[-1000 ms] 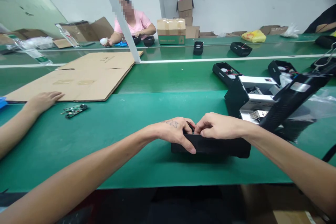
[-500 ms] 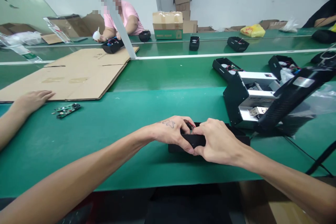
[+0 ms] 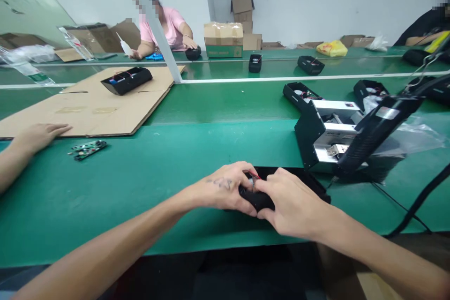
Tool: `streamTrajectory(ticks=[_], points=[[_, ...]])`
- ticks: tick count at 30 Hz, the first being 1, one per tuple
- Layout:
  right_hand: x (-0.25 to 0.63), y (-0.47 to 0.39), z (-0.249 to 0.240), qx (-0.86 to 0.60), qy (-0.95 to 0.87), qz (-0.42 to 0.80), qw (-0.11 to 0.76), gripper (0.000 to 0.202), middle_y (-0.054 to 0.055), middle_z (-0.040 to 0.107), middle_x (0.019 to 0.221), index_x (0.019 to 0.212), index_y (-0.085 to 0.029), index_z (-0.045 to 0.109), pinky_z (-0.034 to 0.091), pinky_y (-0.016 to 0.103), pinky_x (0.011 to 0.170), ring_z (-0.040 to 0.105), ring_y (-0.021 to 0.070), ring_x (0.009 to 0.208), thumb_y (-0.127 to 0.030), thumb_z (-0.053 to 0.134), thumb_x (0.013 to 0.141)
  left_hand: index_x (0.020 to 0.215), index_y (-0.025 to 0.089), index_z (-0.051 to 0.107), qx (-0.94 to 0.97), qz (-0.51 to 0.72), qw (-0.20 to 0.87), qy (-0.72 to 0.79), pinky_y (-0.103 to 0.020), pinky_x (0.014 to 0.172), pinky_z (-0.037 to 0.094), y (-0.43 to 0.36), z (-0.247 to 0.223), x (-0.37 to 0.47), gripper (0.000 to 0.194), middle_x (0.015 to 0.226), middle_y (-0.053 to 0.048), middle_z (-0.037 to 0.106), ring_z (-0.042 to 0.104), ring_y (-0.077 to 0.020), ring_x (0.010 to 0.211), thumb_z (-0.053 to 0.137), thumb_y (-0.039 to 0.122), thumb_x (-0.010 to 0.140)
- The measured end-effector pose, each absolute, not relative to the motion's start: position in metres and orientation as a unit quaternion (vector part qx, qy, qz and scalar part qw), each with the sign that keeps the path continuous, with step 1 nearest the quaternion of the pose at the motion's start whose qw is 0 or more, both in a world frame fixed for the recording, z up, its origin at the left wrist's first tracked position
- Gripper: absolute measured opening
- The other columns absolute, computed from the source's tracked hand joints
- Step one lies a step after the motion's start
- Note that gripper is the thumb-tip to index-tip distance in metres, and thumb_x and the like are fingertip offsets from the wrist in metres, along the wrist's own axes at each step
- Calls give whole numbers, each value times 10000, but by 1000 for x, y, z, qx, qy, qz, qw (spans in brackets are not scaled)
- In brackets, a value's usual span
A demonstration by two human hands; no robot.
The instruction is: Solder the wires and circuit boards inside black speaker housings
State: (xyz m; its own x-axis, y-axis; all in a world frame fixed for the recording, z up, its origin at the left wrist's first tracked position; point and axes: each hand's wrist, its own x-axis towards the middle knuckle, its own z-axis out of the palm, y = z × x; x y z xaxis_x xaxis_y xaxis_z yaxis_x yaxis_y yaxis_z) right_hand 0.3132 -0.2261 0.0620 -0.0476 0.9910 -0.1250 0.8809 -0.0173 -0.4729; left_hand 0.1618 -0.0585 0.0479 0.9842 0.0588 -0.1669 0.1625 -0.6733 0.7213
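Note:
Close to the table's near edge lies a black open-topped housing (image 3: 258, 200), largely covered by both hands. My left hand (image 3: 230, 188) grips its left part, thumb on the front wall and fingers reaching inside. My right hand (image 3: 293, 204) is closed on the same front wall, thumb low and fingertips at the inside. Between the fingertips show a red wire (image 3: 256, 177) and a small pale part. What the fingers press inside is hidden. To the right of the hands stands a black and silver machine (image 3: 325, 136), with a black-handled tool (image 3: 365, 136) in front of it.
At left, another person's hand (image 3: 38, 136) rests by a flat cardboard sheet (image 3: 91, 117); green circuit boards (image 3: 87, 150) lie near it. A black housing (image 3: 131, 79) sits on the cardboard. Several more housings stand farther back. A person in pink (image 3: 168, 28) sits across the bench.
The far housing has come onto the cardboard, leftward and nearer. The person in pink now has a hand on another black housing. My hands keep their hold, with the front wall tilted slightly differently.

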Motion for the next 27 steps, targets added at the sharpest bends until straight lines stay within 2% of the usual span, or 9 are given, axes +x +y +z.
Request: streamTrajectory(ticks=[3,5,9,14,16,19,21,24,27], points=[[326,-257,67,-705,-637,161,266,405,44,807,1174,1316,-331,729,558,470,983,745,284,1058,-288,759,914,889,260,837,953,-26,300,38,-487,1069,467,-77,38,147,269,1387,-33,677,569,-367,1376,968,478,801],[348,-277,66,-746,-521,28,413,425,51,776,1283,1364,-366,712,572,513,1034,738,298,1141,-365,768,943,897,259,829,970,-8,243,25,-595,1131,420,-91,29,136,246,1371,-43,701,481,-430,1474,962,451,819],[408,-302,46,-689,-292,-209,630,626,107,717,1428,1436,-363,697,534,593,1109,696,364,1295,-379,887,840,904,248,798,982,46,180,16,-728,1221,268,-111,12,119,190,1360,-52,719,358,-480,1581,890,415,902],[448,-297,31,-765,-285,-20,577,435,104,771,1327,1373,-320,719,540,536,1117,722,335,1262,-531,700,994,857,254,745,980,90,174,19,-686,1251,204,-113,-2,114,239,1332,-18,729,359,-456,1602,886,443,896],[448,-290,31,-770,-267,25,580,392,81,792,1193,1218,-282,743,582,494,1060,748,312,1156,-551,768,934,853,257,728,979,103,176,21,-661,1264,159,-112,-4,115,256,1316,2,737,362,-445,1606,894,450,886],[442,-283,27,-735,-243,1,633,399,-5,733,918,1106,-266,713,609,406,836,725,225,820,-454,902,810,859,273,724,976,123,178,21,-597,1281,106,-111,-6,116,245,1290,24,751,378,-408,1605,891,451,885],[437,-281,22,-683,-266,39,679,356,-51,651,765,1088,-258,699,548,360,679,634,172,633,-390,894,821,841,277,721,974,136,179,21,-551,1281,115,-112,-8,117,256,1273,29,754,387,-382,1601,893,462,884],[433,-282,19,-620,-277,135,721,344,-68,627,677,1084,-256,677,452,317,562,570,143,529,-336,898,833,849,281,725,972,158,175,15,-516,1275,123,-109,-12,117,225,1275,16,746,363,-355,1612,890,430,882],[431,-285,37,-583,-270,116,757,355,-82,621,639,1077,-259,663,436,300,544,543,129,506,-284,916,829,839,290,723,969,183,164,-5,-511,1260,129,-105,-19,119,169,1250,0,735,331,-342,1618,859,381,879]])
